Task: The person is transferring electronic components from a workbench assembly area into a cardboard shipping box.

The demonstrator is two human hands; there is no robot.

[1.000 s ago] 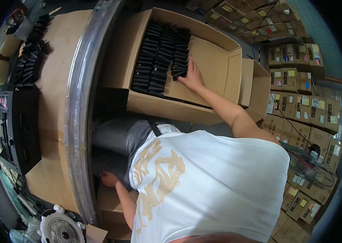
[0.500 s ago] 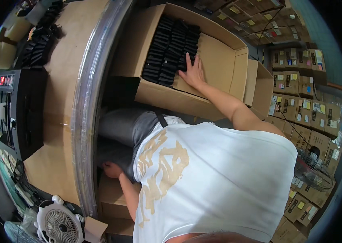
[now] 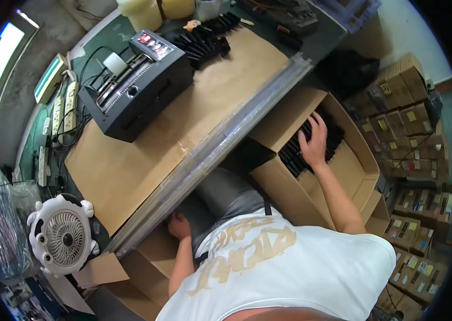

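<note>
My right hand (image 3: 314, 142) reaches into an open cardboard box (image 3: 303, 195) on the right. Its fingers are spread over rows of narrow black pieces (image 3: 335, 138), whose exact kind I cannot make out. Some of them are hidden under the hand and the box's near wall. My left hand (image 3: 179, 226) rests low by my thigh, below the table edge, with its fingers curled in and nothing showing between them.
A brown-covered table (image 3: 183, 120) with a plastic-wrapped edge crosses the view. On it are a black machine (image 3: 148, 88) with a lit display and more black pieces (image 3: 199, 48). A white fan (image 3: 65, 235) stands at lower left. Stacked cartons (image 3: 413, 144) line the right.
The view has turned right to left, showing more of the table. My right hand has moved from the box's bare bottom beside the black pieces onto them. My left hand stays by my thigh.
</note>
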